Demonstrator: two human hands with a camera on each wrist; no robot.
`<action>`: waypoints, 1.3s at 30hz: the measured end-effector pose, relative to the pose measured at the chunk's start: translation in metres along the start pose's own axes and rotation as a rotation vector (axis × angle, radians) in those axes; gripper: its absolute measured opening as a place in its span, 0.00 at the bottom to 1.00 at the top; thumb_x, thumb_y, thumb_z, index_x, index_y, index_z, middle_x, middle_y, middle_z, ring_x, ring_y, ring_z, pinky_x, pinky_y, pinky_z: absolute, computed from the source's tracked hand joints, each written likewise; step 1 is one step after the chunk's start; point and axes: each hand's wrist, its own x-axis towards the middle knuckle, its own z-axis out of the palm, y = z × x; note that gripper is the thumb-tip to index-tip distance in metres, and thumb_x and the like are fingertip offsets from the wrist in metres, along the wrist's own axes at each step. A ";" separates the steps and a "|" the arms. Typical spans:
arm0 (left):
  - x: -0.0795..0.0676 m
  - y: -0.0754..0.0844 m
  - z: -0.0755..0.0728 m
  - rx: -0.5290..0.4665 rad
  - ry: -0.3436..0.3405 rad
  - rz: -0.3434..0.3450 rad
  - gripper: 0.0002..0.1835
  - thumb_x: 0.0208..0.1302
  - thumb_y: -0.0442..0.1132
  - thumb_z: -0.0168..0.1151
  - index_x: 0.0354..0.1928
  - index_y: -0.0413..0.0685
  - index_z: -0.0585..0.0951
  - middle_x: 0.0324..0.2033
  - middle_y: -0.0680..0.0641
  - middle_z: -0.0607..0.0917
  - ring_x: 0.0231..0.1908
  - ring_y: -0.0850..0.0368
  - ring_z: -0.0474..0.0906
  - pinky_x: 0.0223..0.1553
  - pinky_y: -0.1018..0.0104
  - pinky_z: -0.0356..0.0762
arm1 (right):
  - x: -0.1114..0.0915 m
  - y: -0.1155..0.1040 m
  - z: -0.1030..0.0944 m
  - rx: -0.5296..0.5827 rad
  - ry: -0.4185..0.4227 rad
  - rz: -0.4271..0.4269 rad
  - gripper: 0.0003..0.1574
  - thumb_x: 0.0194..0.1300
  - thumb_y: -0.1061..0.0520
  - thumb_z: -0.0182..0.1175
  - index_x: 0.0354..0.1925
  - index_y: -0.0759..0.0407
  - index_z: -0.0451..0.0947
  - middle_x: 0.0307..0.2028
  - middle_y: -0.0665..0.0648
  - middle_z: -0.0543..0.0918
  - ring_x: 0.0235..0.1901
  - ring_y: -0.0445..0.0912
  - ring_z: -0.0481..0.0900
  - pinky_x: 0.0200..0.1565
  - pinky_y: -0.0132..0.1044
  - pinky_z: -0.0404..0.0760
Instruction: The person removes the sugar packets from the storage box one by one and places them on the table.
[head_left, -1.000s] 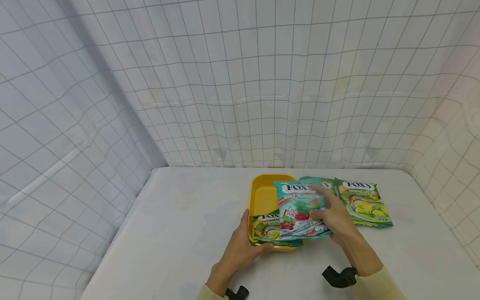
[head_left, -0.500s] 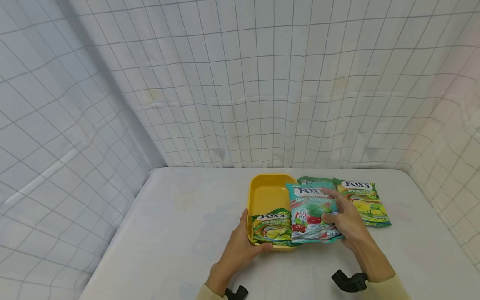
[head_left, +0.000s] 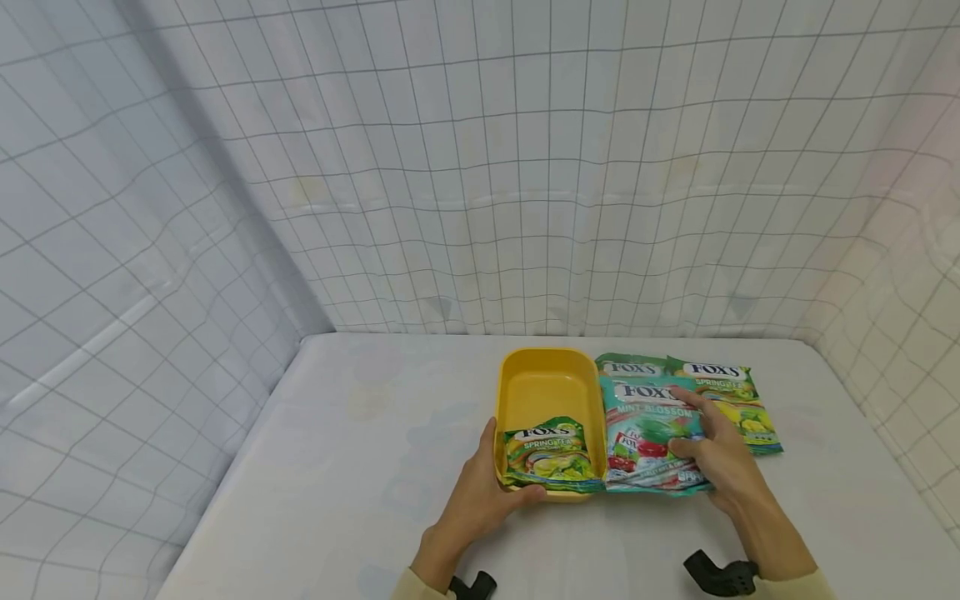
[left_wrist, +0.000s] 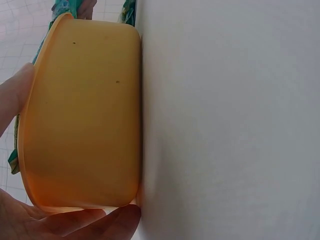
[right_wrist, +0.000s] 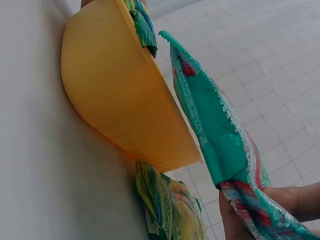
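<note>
My left hand grips the front left corner of a yellow plastic tub, thumb along the front rim and fingers on the side wall. Inside the tub's near end lies a Fox's Spring Tea candy bag, its edge reaching over the rim. My right hand pinches the right side of a teal Fox's Mint Blossom candy bag just right of the tub. In the right wrist view this candy bag hangs raised above the table, tilted, with its end close to the tub's rim.
Behind the held bag, another green Fox's bag shows only its top. A second Spring Tea bag lies to the right, partly covered by the right hand. White cloth covers the table, with grid-patterned curtains around it.
My right hand has carried the Mint Blossom bag rightward and slightly nearer, off the tub to beside it, uncovering the Spring Tea bag inside. The left hand and tub have stayed put.
</note>
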 end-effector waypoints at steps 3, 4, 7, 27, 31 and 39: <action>0.000 0.000 0.000 0.011 0.000 -0.005 0.68 0.50 0.59 0.80 0.81 0.47 0.44 0.60 0.50 0.79 0.56 0.57 0.77 0.63 0.48 0.70 | -0.001 0.005 -0.005 -0.044 0.025 0.003 0.52 0.68 0.69 0.59 0.81 0.46 0.51 0.76 0.73 0.52 0.62 0.63 0.68 0.43 0.35 0.80; 0.000 0.000 0.000 0.014 0.000 -0.006 0.68 0.50 0.59 0.80 0.81 0.47 0.44 0.60 0.50 0.79 0.57 0.57 0.77 0.63 0.48 0.70 | -0.002 0.006 -0.006 -0.053 0.030 0.002 0.52 0.67 0.69 0.59 0.81 0.46 0.51 0.75 0.73 0.53 0.61 0.63 0.68 0.43 0.36 0.80; 0.000 0.001 0.000 0.018 -0.001 -0.006 0.68 0.49 0.59 0.80 0.81 0.48 0.45 0.60 0.50 0.79 0.56 0.57 0.77 0.63 0.48 0.70 | -0.003 0.010 -0.009 -0.062 0.039 -0.004 0.52 0.67 0.70 0.60 0.81 0.48 0.51 0.73 0.73 0.58 0.60 0.62 0.70 0.43 0.36 0.81; 0.001 0.000 0.000 0.036 -0.001 -0.015 0.68 0.49 0.60 0.80 0.81 0.48 0.45 0.59 0.51 0.79 0.55 0.57 0.77 0.62 0.48 0.71 | -0.009 0.036 0.005 -0.050 -0.010 0.126 0.56 0.63 0.71 0.61 0.81 0.48 0.50 0.78 0.70 0.49 0.71 0.64 0.57 0.68 0.61 0.61; 0.001 0.000 -0.001 0.046 0.007 -0.020 0.68 0.48 0.60 0.81 0.81 0.49 0.46 0.58 0.52 0.80 0.54 0.58 0.77 0.61 0.48 0.71 | -0.011 0.040 0.006 -0.038 -0.020 0.145 0.56 0.62 0.71 0.62 0.81 0.48 0.51 0.79 0.68 0.45 0.74 0.65 0.51 0.70 0.65 0.53; 0.001 0.000 0.000 0.042 0.000 -0.038 0.69 0.48 0.61 0.80 0.81 0.46 0.44 0.61 0.49 0.79 0.57 0.56 0.76 0.64 0.48 0.69 | -0.014 0.045 0.007 -0.057 -0.023 0.158 0.56 0.62 0.69 0.63 0.81 0.47 0.52 0.78 0.70 0.50 0.71 0.65 0.58 0.66 0.61 0.63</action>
